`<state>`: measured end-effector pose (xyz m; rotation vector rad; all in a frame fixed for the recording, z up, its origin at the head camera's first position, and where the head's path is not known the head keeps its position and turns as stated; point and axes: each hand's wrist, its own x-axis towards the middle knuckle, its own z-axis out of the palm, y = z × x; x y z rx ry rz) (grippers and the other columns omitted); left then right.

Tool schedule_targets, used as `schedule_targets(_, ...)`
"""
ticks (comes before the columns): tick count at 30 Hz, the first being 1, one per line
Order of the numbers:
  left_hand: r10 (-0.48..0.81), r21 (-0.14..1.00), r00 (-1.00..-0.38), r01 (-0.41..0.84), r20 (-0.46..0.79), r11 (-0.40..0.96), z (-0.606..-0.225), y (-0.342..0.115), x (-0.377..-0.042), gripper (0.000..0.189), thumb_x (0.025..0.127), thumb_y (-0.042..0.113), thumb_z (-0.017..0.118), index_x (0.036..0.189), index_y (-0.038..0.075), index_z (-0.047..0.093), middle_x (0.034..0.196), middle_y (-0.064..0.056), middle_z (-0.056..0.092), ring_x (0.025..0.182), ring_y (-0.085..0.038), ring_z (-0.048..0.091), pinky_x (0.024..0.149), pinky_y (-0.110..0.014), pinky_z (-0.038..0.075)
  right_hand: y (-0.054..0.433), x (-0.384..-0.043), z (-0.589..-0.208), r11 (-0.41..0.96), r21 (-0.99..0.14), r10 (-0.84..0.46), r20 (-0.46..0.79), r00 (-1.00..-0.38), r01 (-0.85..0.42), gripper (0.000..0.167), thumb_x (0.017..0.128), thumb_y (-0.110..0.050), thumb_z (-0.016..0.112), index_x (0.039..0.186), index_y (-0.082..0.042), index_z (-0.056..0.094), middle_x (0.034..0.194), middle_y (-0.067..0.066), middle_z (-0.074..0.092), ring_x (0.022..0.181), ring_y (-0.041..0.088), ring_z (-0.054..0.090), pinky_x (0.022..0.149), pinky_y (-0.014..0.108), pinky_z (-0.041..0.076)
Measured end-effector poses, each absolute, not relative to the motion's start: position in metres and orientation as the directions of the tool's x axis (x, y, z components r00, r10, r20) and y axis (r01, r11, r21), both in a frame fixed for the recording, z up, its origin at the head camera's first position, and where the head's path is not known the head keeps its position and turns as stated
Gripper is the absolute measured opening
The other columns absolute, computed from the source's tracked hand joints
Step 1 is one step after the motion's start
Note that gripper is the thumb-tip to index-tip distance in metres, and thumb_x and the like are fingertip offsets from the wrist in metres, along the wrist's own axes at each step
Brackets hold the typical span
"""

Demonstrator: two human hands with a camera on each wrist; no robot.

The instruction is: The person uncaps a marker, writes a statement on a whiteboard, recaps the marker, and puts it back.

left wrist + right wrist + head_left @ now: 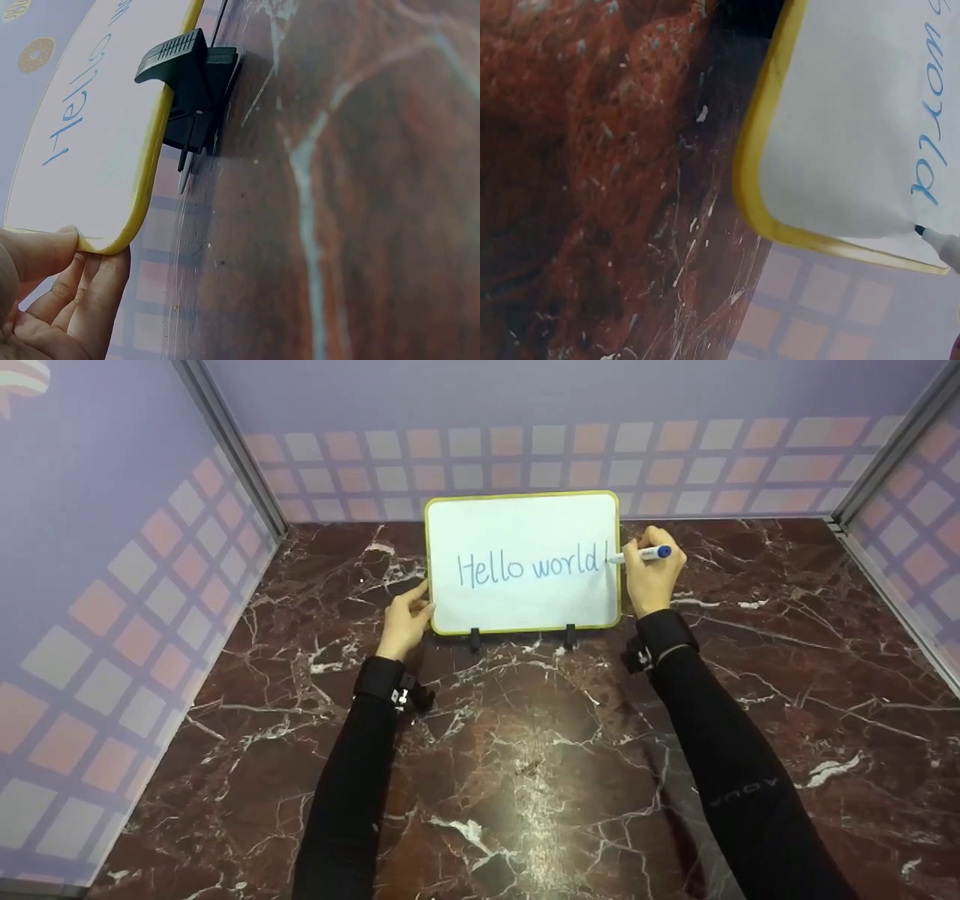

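Note:
A small whiteboard (pixel 525 604) with a yellow frame stands upright on black clip feet (pixel 475 640), with "Hello world!" written across it in blue. My left hand (pixel 406 621) pinches the board's left edge low down; in the left wrist view the thumb (pixel 45 253) lies on the front and the fingers go behind. My right hand (pixel 657 568) grips a white marker (pixel 637 555) with a blue end, beside the right edge. In the right wrist view the marker's dark tip (pixel 920 230) is at the white surface just past the "d"; most of that hand is out of frame.
The board stands on a dark red marbled tabletop (pixel 510 765), near the back wall (pixel 555 405) with its pink and white squares. Side panels (pixel 112 607) rise at left and right, joined by grey metal posts (pixel 232 442). Black bands with small cameras (pixel 379 679) circle both wrists.

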<state>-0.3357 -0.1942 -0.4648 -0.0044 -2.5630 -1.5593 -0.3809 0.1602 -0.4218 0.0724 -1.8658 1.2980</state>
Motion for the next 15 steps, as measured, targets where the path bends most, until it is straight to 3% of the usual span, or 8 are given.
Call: schedule_targets(15,-0.064,0.891,-0.992,0.07,0.11,0.448,-0.4635,-0.1944,-0.3345,0.049,0.099,0.003,0.056,0.147,0.007,0.047,0.116,-0.027,0.066,0.11,-0.035,0.068,0.09,-0.036,0.059,0.158,-0.3761,-0.4238,0.477,-0.752,0.393,0.645,-0.655,-0.454,0.044,0.079,0.004,0.056,0.059,-0.022,0.027,0.061,-0.006,0.027,0.056,0.004,0.023,0.058,0.021,0.019)
